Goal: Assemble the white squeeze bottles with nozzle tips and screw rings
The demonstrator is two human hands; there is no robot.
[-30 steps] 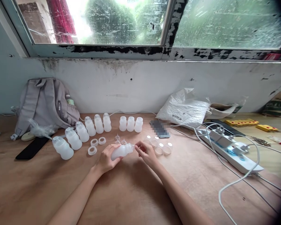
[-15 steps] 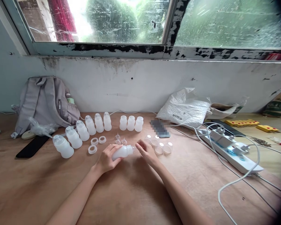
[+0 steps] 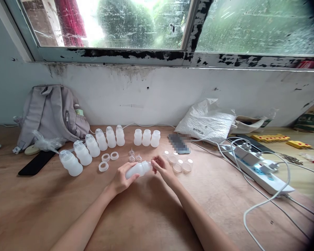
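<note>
My left hand [image 3: 120, 178] is wrapped round a frosted baby bottle [image 3: 138, 169], tilted on its side above the table with its top toward the right. At that top end, the fingertips of my right hand [image 3: 164, 170] pinch the clear nipple, which they mostly cover. Just behind the bottle lie a few loose clear nipples [image 3: 138, 158]. White collar rings [image 3: 103, 166] are grouped left of my left hand. Beyond my right hand sit several clear round caps [image 3: 186, 166].
Several capped bottles [image 3: 70, 164] curve along the left, and three open bottles [image 3: 147, 138] stand at the back. A grey backpack [image 3: 51, 115], a black phone [image 3: 38, 163], a white plastic parcel [image 3: 206, 122] and a power strip [image 3: 264, 172] with looping cables surround the work area.
My right fingers have moved slightly closer and curled onto the nipple at the bottle's tip. The left hand still holds the bottle in nearly the same place.
</note>
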